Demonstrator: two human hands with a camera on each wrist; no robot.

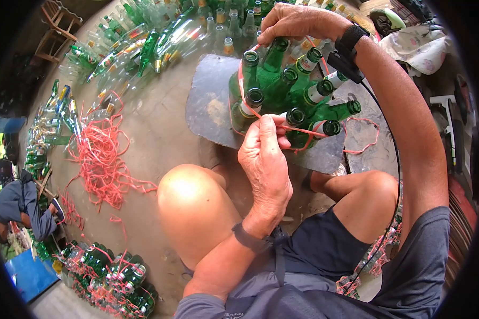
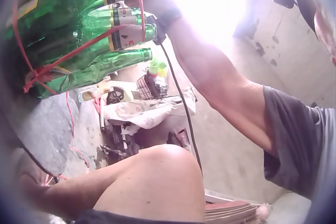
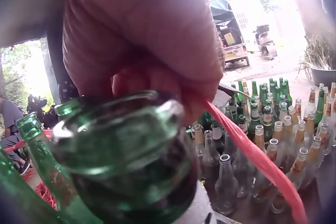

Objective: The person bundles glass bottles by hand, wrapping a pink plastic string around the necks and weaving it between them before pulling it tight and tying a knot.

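A cluster of green glass bottles (image 1: 274, 87) stands upright on a dark flat board (image 1: 210, 103) before the person, some leaning outward. Pink plastic twine (image 1: 241, 80) runs around the bottle necks and lower down around the bodies. At the near side, the left hand (image 1: 266, 159) pinches the twine between thumb and fingers, close to the front necks. Over the far side arches the right hand (image 1: 306, 22), gripping the twine (image 3: 257, 155) beside a bottle mouth (image 3: 121, 124). In the left wrist view, strands cross at a knot (image 2: 34, 77) low on the bottles.
A tangled heap of pink twine (image 1: 104, 159) lies on the floor at left. Many loose bottles (image 3: 262, 129) stand beyond the board. Tied bottle bundles (image 1: 112, 276) sit at lower left, near another person (image 1: 24, 207). A cable (image 1: 391, 138) hangs from the right wrist.
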